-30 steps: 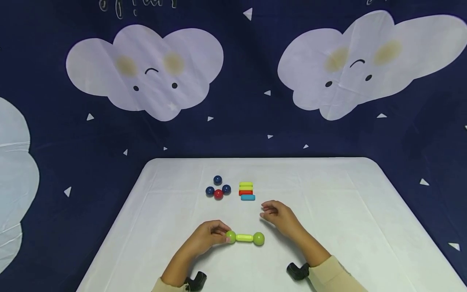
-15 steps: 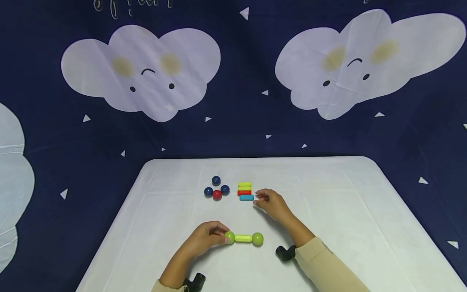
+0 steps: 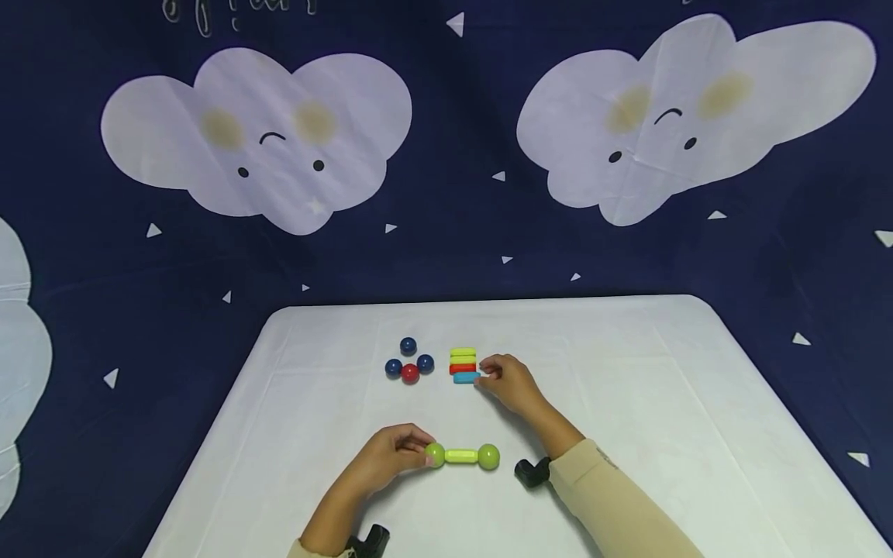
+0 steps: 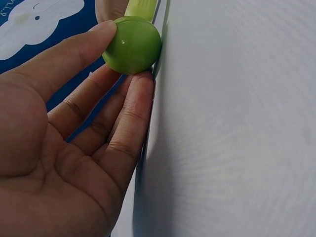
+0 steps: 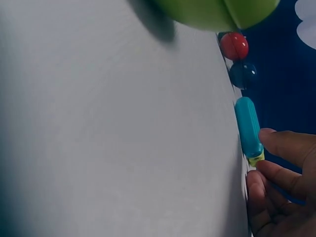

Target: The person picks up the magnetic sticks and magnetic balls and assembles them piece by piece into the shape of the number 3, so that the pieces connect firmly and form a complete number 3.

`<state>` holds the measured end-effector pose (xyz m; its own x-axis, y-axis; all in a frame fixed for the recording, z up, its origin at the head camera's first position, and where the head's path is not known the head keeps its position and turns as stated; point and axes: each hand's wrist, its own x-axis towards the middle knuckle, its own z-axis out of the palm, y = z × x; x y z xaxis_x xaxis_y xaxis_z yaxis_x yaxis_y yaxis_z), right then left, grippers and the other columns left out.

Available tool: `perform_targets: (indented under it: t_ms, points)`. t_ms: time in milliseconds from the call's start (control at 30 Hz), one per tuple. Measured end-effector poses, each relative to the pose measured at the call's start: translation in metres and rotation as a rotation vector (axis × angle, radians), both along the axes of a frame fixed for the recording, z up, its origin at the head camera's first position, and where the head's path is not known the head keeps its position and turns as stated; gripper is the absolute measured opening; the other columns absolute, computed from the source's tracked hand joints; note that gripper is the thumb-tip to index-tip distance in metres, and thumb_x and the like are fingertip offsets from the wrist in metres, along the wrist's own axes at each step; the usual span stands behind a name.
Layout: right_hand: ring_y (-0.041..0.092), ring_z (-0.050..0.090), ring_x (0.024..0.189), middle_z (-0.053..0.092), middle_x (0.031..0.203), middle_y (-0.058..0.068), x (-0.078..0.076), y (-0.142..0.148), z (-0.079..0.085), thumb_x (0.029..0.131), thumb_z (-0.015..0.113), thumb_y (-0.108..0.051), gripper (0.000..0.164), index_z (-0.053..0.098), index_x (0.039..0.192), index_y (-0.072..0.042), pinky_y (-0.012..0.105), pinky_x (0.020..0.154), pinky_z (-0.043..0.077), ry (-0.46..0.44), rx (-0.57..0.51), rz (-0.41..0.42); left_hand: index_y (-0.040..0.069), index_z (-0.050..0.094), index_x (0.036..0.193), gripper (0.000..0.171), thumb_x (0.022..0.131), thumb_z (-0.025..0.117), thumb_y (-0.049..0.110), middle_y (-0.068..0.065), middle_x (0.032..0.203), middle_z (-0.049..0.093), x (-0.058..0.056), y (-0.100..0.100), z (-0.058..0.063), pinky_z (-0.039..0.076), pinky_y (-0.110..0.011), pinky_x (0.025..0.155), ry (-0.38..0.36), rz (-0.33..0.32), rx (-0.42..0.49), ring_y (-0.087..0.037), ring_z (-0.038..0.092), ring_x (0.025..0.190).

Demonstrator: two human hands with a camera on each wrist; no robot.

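Observation:
Two green balls (image 3: 489,456) joined by a yellow-green rod (image 3: 461,456) form a dumbbell shape on the white table. My left hand (image 3: 391,459) pinches the left green ball (image 4: 133,45) between thumb and fingers, as the left wrist view shows up close. Farther back, my right hand (image 3: 512,385) is at the right end of a blue rod (image 3: 466,378), its thumb and fingertips right by that end. In the right wrist view the thumb overlaps the side of the blue rod (image 5: 248,126). Behind it lie a red rod (image 3: 462,369) and two yellow-green rods (image 3: 463,356), side by side.
Left of the rods sit a red ball (image 3: 410,374) and several dark blue balls (image 3: 408,346) in a small cluster. Past the rear edge of the white table (image 3: 628,349) hangs a dark blue cloth (image 3: 460,155) with clouds.
My right hand has moved left and away from me to the blue rod's end. The left hand keeps its pinch on the green ball. The whole view has shifted slightly.

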<state>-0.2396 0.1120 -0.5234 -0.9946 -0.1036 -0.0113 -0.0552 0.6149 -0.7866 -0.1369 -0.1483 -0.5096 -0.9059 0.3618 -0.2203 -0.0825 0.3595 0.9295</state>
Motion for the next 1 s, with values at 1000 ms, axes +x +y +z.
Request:
perform_targets:
  t_ms: [1000]
  points:
    - [0.012,0.064,0.08,0.072,0.091,0.001,0.009,0.015,0.0,0.09,0.076,-0.018,0.013,0.071,0.101,-0.013,0.026,0.069,0.053,-0.07,-0.085,-0.006,0.0,0.071,0.111,0.03,0.086,0.079,0.013,-0.009,0.098,0.073,-0.001,-0.002,-0.002,0.053,-0.018,0.071,-0.007,0.0,0.008,-0.014,0.065,0.087]
